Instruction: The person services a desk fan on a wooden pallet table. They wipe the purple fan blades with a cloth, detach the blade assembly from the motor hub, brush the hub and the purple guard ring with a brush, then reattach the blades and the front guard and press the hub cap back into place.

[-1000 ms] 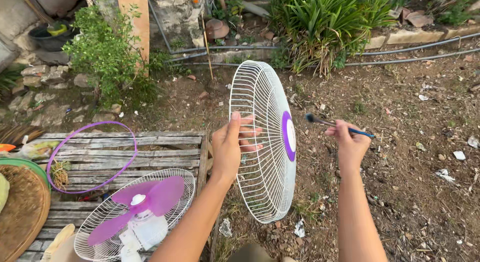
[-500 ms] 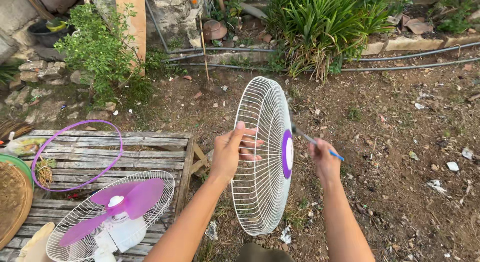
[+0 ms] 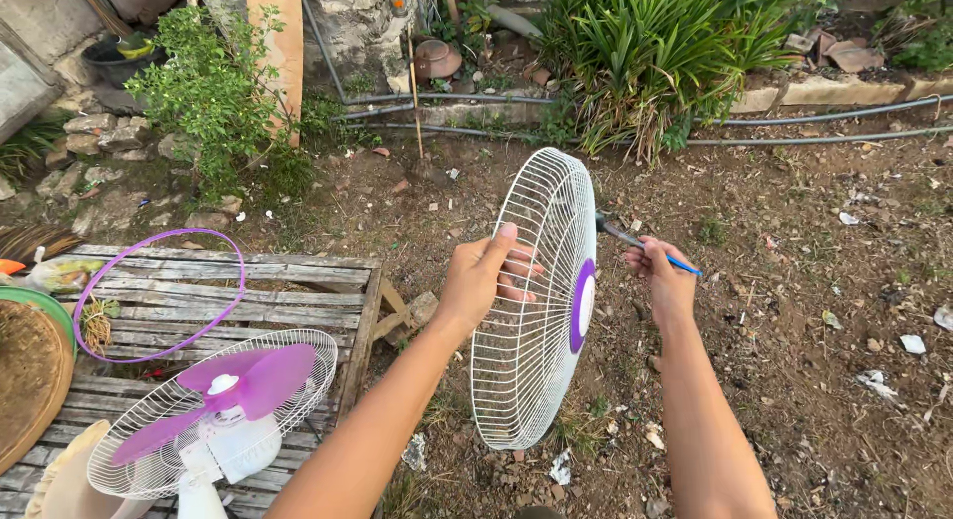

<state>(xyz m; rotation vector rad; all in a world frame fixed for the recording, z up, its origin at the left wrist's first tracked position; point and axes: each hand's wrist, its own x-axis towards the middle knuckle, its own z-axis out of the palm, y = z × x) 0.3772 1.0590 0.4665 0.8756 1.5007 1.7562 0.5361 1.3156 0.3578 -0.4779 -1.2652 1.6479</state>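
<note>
We hold the white fan grill [image 3: 531, 311] upright over the dirt, just right of the wooden desk [image 3: 248, 291]. Our left hand [image 3: 476, 276] grips its wires. Our right hand [image 3: 665, 276] is closed on a blue screwdriver [image 3: 645, 246] beside the grill. The grill is already off; the fan [image 3: 213, 410] and purple ring [image 3: 159, 296] lie on the desk, still apart

Clear plastic bag [image 3: 62, 274] with yellowish contents, far left edge beside the wooden pallet [image 3: 288, 291], no labels, signs or screens
</note>
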